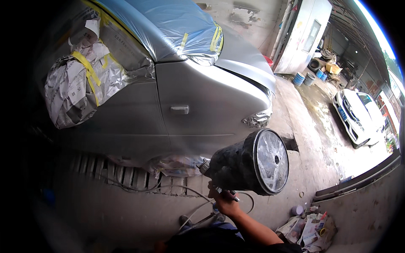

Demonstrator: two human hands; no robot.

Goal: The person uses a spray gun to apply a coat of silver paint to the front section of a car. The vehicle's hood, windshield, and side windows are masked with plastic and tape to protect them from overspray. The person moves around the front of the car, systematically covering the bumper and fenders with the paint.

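My right hand [223, 200] grips a spray gun [230, 193] with a large dark, scuffed paint cup [236, 164] on top, its pale round lid facing up. The gun's metal front points toward the lower side of a silver car [206, 101], just beyond it. The car has blue plastic sheeting [168, 25] with yellow tape over its glass, and newspaper bundled with yellow tape [80, 84] at the left. A hose [190, 192] loops below the gun. A dim skin-toned patch at the lower edge may be my left hand [160, 245]; its fingers are hidden.
A grate [122, 173] runs under the car. Newspapers [308, 230] and small containers lie bottom right beside a dark ledge [354, 179]. An open white door [301, 38], drums [298, 79], stacked tyres and clutter stand at the back; a white car [358, 116] is outside on the right.
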